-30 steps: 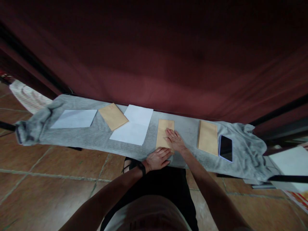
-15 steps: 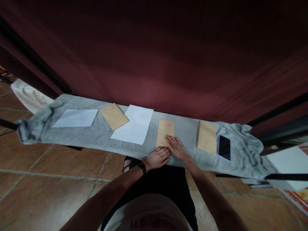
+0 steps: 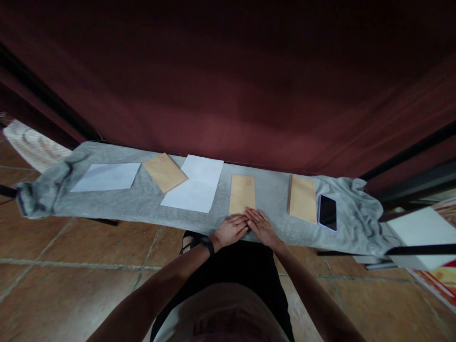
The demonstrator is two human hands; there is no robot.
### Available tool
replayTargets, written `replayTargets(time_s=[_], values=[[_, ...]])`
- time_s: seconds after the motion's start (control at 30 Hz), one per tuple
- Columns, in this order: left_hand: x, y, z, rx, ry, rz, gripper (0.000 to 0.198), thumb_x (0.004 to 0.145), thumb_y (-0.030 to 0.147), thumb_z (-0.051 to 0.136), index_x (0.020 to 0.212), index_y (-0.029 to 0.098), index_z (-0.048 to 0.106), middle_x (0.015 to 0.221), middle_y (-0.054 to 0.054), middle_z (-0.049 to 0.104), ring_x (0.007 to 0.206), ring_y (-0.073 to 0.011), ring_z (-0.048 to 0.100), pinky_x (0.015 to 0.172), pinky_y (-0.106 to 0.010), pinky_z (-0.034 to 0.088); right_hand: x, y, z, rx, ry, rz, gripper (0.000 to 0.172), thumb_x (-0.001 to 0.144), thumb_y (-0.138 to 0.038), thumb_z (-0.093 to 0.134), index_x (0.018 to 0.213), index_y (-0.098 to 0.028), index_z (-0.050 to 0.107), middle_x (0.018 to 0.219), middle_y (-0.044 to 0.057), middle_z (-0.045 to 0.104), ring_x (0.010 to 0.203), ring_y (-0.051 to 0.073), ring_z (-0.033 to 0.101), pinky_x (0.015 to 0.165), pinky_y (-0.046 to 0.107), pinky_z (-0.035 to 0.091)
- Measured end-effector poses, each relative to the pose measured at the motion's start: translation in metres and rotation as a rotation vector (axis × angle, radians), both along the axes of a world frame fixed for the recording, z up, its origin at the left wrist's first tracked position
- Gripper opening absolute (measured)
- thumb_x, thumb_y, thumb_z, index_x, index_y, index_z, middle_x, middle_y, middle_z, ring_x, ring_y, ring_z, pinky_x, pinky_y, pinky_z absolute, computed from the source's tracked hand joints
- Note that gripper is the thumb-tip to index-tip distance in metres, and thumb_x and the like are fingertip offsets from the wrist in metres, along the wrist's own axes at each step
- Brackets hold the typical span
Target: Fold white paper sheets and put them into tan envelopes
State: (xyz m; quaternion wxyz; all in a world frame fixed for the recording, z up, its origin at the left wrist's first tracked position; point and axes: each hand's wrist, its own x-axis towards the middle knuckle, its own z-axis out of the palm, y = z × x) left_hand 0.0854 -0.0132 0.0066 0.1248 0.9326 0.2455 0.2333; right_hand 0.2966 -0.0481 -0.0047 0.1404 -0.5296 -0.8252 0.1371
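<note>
At the near end of the middle envelope (image 3: 242,192), our fingers meet: those of the right hand (image 3: 262,229) lie outstretched, their tips against or over the tips of the left hand (image 3: 230,230), and neither hand is clenched or visibly grasping anything, though we cannot tell what the thumbs do underneath. Our right hand has just slid down from the envelope's middle, while the left stays about where it was, so most of the brown face and its red print (image 3: 248,182) now show. For the work in hand, this seems to bring both hands to the one near edge. The envelope lies flat on the grey cloth (image 3: 272,192), between the white sheet (image 3: 204,183), overlapped by another envelope (image 3: 166,172), and the brown stack (image 3: 302,198) beside the phone (image 3: 327,213).
</note>
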Motion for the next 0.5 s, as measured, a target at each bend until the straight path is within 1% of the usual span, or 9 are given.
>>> replayTargets(time_s=[0.13,0.2,0.27,0.3,0.37,0.43,0.5], values=[[0.001,0.005,0.006,-0.056,-0.024,0.004,0.025,0.103,0.028,0.046,0.112,0.020,0.068,0.115,-0.007,0.073,0.113,-0.0185,0.067,0.103,-0.037,0.053,0.002,-0.010,-0.001,0.029,0.100,-0.005,0.051,0.110,-0.040,0.028,0.158,-0.026,0.035,0.159,0.004,0.042,0.149,0.020,0.038,0.126,0.050,0.027],[0.002,0.008,0.008,-0.064,0.006,0.009,0.025,0.104,0.027,0.045,0.106,0.019,0.069,0.108,-0.007,0.074,0.106,-0.0190,0.068,0.099,-0.037,0.054,0.003,-0.013,-0.002,0.049,0.143,-0.006,0.048,0.109,-0.038,0.033,0.155,-0.028,0.040,0.156,0.004,0.047,0.146,0.021,0.043,0.125,0.051,0.029],[0.004,0.012,0.007,-0.068,0.041,0.013,0.027,0.104,0.028,0.044,0.104,0.019,0.069,0.105,-0.008,0.074,0.105,-0.0196,0.068,0.098,-0.037,0.054,0.003,-0.015,-0.003,0.071,0.184,-0.013,0.044,0.107,-0.034,0.038,0.150,-0.029,0.049,0.152,0.003,0.053,0.142,0.022,0.049,0.124,0.052,0.032],[0.006,0.015,0.006,-0.071,0.053,0.027,0.027,0.104,0.028,0.043,0.107,0.019,0.068,0.108,-0.008,0.073,0.108,-0.0199,0.068,0.100,-0.037,0.053,0.003,-0.016,-0.004,0.083,0.206,-0.023,0.042,0.106,-0.032,0.041,0.147,-0.029,0.053,0.149,0.003,0.056,0.139,0.022,0.052,0.123,0.053,0.033],[0.010,0.021,0.003,-0.077,0.070,0.085,0.030,0.104,0.029,0.042,0.120,0.018,0.065,0.125,-0.010,0.070,0.122,-0.0208,0.062,0.107,-0.038,0.049,0.003,-0.017,-0.006,0.105,0.253,-0.050,0.040,0.104,-0.028,0.045,0.141,-0.030,0.060,0.143,0.003,0.062,0.135,0.022,0.057,0.122,0.053,0.036],[0.015,0.028,-0.001,-0.078,0.107,0.152,0.039,0.105,0.032,0.040,0.137,0.016,0.056,0.146,-0.012,0.058,0.139,-0.0221,0.049,0.116,-0.040,0.040,0.003,-0.017,-0.007,0.118,0.298,-0.069,0.041,0.101,-0.024,0.047,0.138,-0.030,0.062,0.139,0.003,0.065,0.132,0.022,0.059,0.121,0.054,0.037],[0.019,0.035,-0.004,-0.076,0.177,0.181,0.047,0.106,0.036,0.037,0.147,0.016,0.047,0.159,-0.012,0.043,0.151,-0.0238,0.034,0.123,-0.044,0.030,0.003,-0.017,-0.008,0.125,0.330,-0.074,0.042,0.099,-0.020,0.048,0.136,-0.030,0.064,0.137,0.003,0.067,0.130,0.021,0.061,0.120,0.053,0.038]])
